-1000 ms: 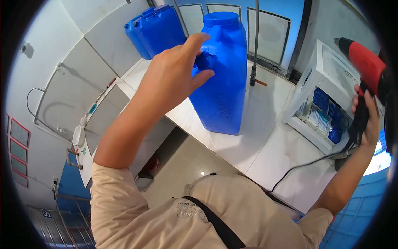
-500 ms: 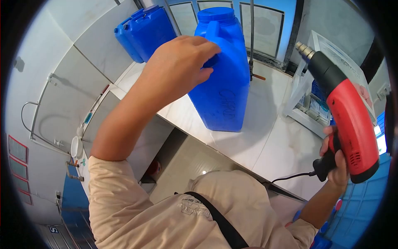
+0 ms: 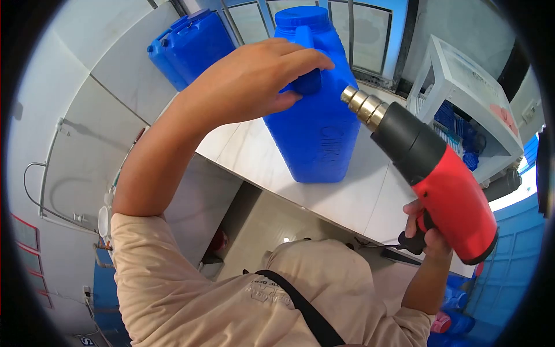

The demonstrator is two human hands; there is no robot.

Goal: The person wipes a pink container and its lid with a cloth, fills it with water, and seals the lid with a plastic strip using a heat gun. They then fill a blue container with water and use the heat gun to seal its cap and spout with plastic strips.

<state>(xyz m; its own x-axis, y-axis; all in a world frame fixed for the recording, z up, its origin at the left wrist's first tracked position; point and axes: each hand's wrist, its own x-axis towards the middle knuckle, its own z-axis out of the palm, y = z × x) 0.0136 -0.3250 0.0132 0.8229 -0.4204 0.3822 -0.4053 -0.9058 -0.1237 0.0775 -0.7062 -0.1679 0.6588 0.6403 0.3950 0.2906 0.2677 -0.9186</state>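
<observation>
A large blue plastic jug (image 3: 309,136) with handwritten dark lettering stands upright on the white counter, its wide screw lid at the top. My left hand (image 3: 269,78) reaches across to its upper part, thumb and fingers curled around a small dark blue cap (image 3: 307,84) below the handle. The palm side of this hand is hidden. My right hand (image 3: 430,231) is closed around the black grip of a red and black heat gun (image 3: 448,191). Its stepped metal nozzle points up and left at the jug, a short way off its right side.
Two blue jerrycans (image 3: 193,43) stand at the back left. A white rack (image 3: 462,98) with blue items sits on the right of the counter (image 3: 254,153). The gun's black cord (image 3: 376,246) runs left along the counter's front edge. Blue containers (image 3: 457,306) are at lower right.
My right hand has brought the heat gun left and nearer the jug, the nozzle now close to its side. My left hand has moved slightly right; the jug appears turned a little.
</observation>
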